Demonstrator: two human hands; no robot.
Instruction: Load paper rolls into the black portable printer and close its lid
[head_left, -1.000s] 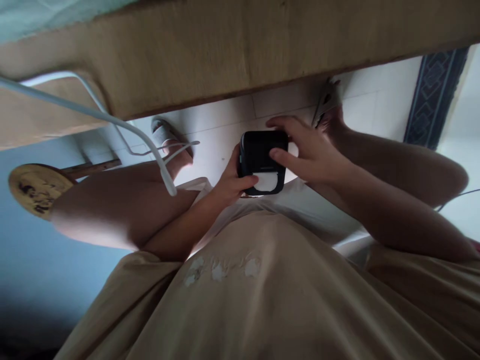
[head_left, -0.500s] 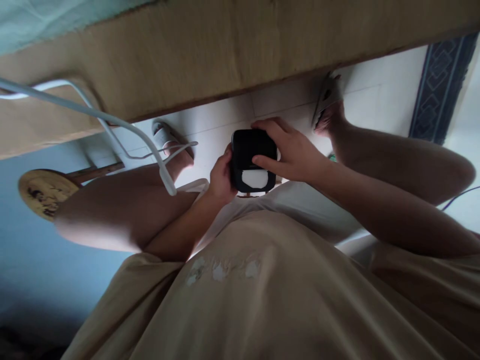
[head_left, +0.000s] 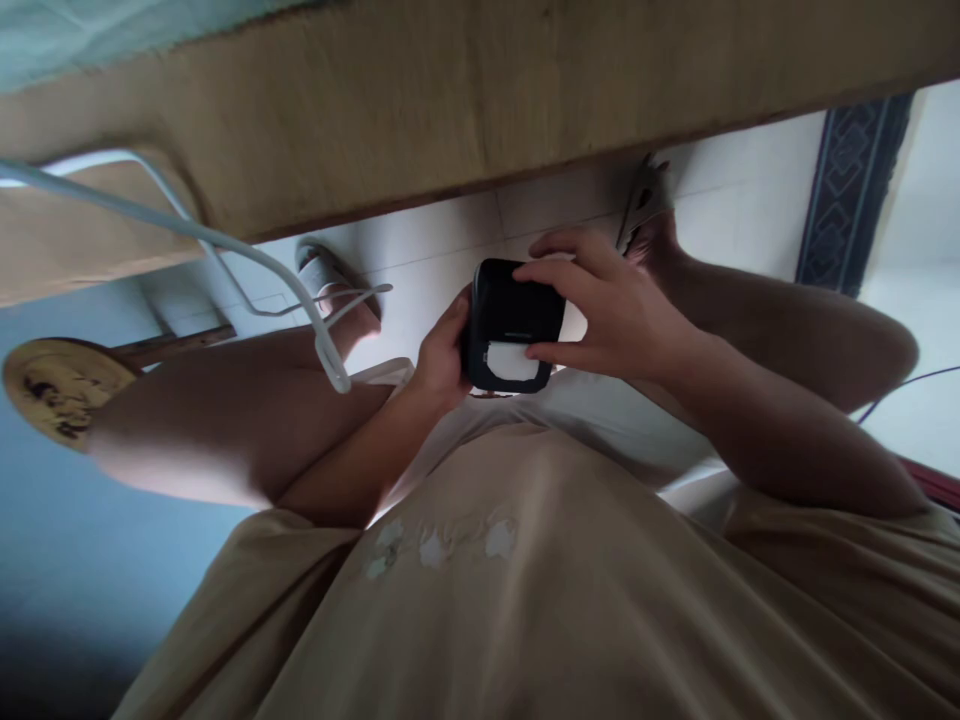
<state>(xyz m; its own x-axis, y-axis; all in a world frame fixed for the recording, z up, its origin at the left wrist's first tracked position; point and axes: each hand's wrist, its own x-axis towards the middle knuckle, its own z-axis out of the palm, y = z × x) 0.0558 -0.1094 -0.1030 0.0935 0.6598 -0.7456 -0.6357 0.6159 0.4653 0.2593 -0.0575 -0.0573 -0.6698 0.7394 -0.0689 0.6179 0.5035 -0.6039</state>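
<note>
My left hand [head_left: 444, 352] is closed around the left side of a black, rounded, box-like case [head_left: 517, 298]. A white patch with rounded ends [head_left: 514, 361] shows on the case's lower face, below a short slot or line. My right hand [head_left: 611, 300] lies at the case's right side with its fingers spread and curved. Its index fingertip touches the dark upper face, and its thumb tip reaches the edge of the white patch. The case's underside, and the left fingers beneath it, are hidden.
Above my knees runs a wooden table edge [head_left: 450, 120]. White cables [head_left: 247, 255] hang from it on the left. A round wooden stool seat [head_left: 71, 390] stands beside my left knee. Tiled floor [head_left: 442, 250] and a dark patterned border [head_left: 851, 190] lie beyond.
My right hand has drawn back a little to the right, with its fingers spread wider. The case has shifted slightly right and tilted, still in my left hand.
</note>
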